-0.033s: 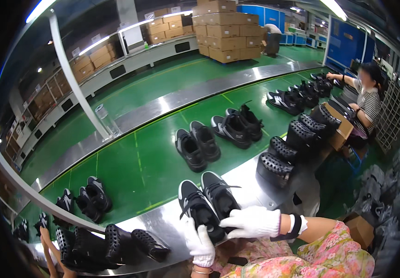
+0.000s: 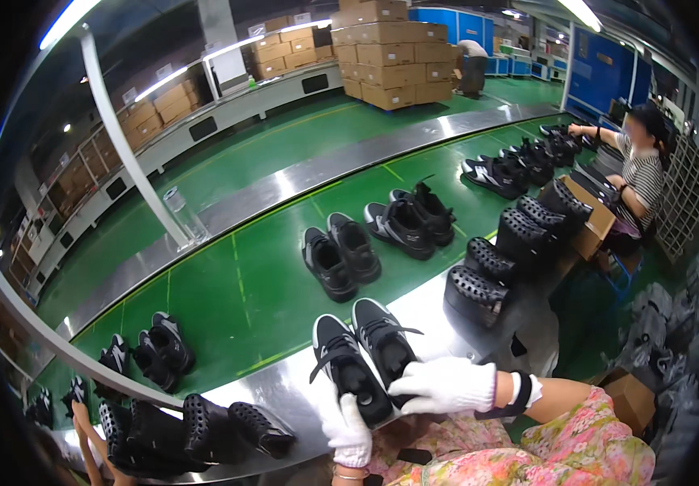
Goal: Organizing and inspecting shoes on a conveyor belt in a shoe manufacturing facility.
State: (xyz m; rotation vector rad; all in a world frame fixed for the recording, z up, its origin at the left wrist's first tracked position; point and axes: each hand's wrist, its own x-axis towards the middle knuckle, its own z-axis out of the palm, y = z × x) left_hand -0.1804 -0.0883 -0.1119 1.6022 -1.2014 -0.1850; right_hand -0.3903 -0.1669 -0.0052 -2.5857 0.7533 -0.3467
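Observation:
A pair of black sneakers with pale grey toe edges rests on the shiny metal ledge in front of me, toes pointing away. My left hand (image 2: 344,428), in a white knit glove, is closed at the heel of the left sneaker (image 2: 334,342), its thumb by the heel opening. Also gloved in white, my right hand (image 2: 449,386) has its fingers curled at the heel of the right sneaker (image 2: 377,322). The fingertips are partly hidden. Loose black straps lie across both sneakers' uppers.
Several sneaker pairs (image 2: 341,257) stand on the green belt (image 2: 228,300). Black pieces with perforated tops (image 2: 476,293) line the ledge (image 2: 292,393) on both sides. A co-worker (image 2: 643,174) sits at the right by an open carton (image 2: 590,219). A metal rail (image 2: 49,332) curves at left.
The view has shifted very slightly. Both hands stay at the heels of the two sneakers; nothing is taken up or let go.

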